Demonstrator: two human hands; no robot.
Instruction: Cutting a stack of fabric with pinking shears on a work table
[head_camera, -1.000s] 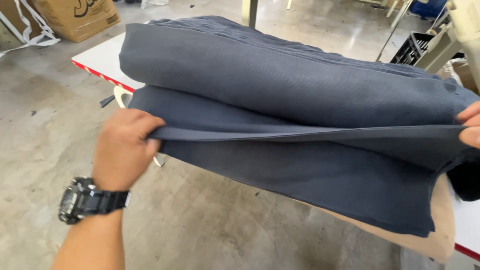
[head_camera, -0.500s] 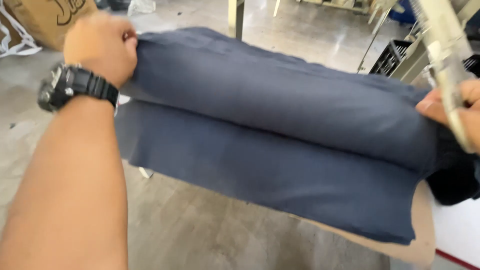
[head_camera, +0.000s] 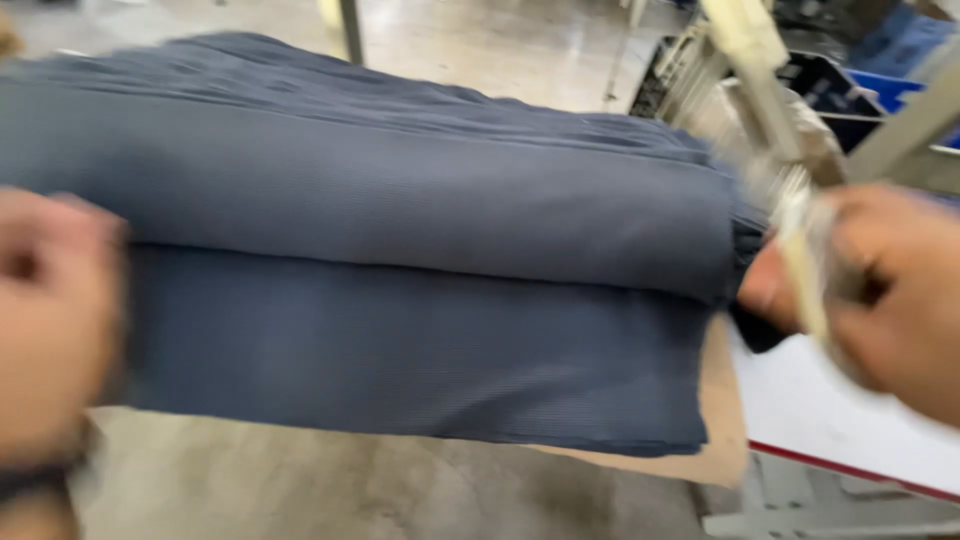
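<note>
A stack of folded navy fabric (head_camera: 400, 260) was draped over the table's near edge (head_camera: 850, 420). Its ends were flanked by the blurred left hand (head_camera: 50, 320) and right hand (head_camera: 880, 290); neither grip could be made out.

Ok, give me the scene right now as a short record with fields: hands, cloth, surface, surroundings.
left hand: left hand, blurred, at the near left edge of the cloth; grip cannot be told
right hand: right hand, blurred, at the cloth's right end, with a pale strip across it
cloth: dark blue fabric stack, folded in thick layers, its lower layers hanging over the near edge
surface: white table with red edge, with a tan board under the cloth
surroundings: concrete floor; dark crates at upper right
</note>
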